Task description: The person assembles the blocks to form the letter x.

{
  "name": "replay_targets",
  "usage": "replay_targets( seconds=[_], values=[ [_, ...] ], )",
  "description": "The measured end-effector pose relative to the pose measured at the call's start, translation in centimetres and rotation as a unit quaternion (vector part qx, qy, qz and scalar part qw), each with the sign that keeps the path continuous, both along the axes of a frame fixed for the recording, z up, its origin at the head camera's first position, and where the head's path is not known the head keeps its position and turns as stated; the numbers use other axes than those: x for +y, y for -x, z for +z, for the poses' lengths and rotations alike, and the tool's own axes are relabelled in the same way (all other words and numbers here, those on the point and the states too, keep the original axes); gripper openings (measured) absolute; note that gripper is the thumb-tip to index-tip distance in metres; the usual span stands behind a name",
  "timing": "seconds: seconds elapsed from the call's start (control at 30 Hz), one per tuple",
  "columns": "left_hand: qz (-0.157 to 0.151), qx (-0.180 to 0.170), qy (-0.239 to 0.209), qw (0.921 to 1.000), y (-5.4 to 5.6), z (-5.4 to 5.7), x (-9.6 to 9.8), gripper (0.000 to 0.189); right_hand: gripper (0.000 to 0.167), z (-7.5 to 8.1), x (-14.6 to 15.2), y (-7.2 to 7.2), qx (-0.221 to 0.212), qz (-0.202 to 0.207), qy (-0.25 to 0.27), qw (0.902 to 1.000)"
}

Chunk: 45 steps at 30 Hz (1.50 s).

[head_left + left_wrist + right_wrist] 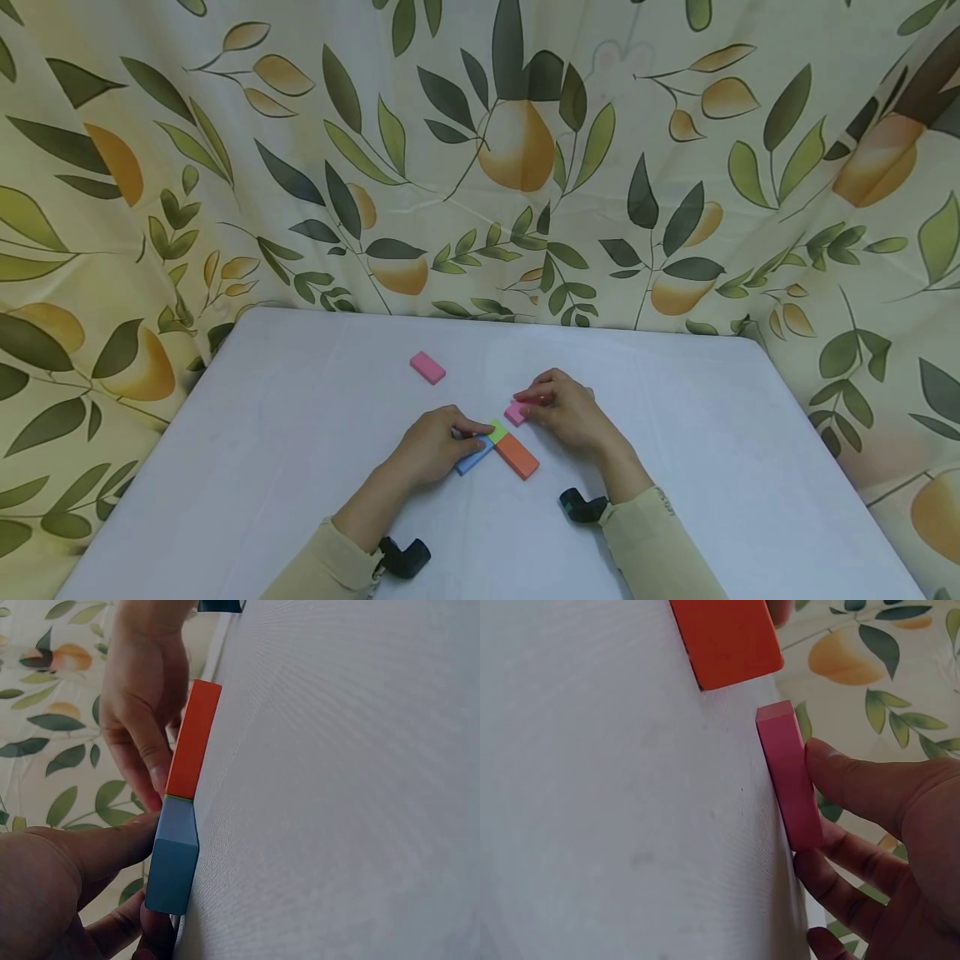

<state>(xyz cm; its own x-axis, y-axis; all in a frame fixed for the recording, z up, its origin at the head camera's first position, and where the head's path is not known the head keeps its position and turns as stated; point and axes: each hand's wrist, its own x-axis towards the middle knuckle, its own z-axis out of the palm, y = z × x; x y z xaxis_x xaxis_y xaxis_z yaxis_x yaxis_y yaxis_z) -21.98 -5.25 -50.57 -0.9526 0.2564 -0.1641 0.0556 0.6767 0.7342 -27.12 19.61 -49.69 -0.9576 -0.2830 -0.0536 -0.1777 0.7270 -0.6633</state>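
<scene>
My left hand (pixel 433 447) holds a blue block (pixel 472 461), its thumb on the block and a fingertip reaching the small green block (pixel 498 429). An orange block (pixel 519 457) butts against the green one, at an angle to the blue. In the left wrist view the blue block (pixel 172 874) and orange block (pixel 195 739) meet end to end. Thumb and fingers of my right hand (pixel 572 412) pinch a pink block (pixel 514 413), just beyond the green and orange pieces. The right wrist view shows that pink block (pixel 789 776) standing apart from the orange one (pixel 729 645).
A second pink block (pixel 427 367) lies farther back on the white-covered table (pixel 315 375). Behind the table hangs a curtain (pixel 465 250) printed with fruit and leaves. Black wrist cameras (pixel 405 557) sit at both cuffs, close over the tabletop.
</scene>
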Motion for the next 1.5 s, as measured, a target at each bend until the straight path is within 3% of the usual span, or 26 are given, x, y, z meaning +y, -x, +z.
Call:
replay_targets(
  seconds=[1.5],
  values=[
    [0.002,0.007,-0.002,1.0000,-0.06,0.02,0.04,0.023,0.018,-0.12,-0.67,-0.25,0.000,0.012,0.002,0.9999]
  ],
)
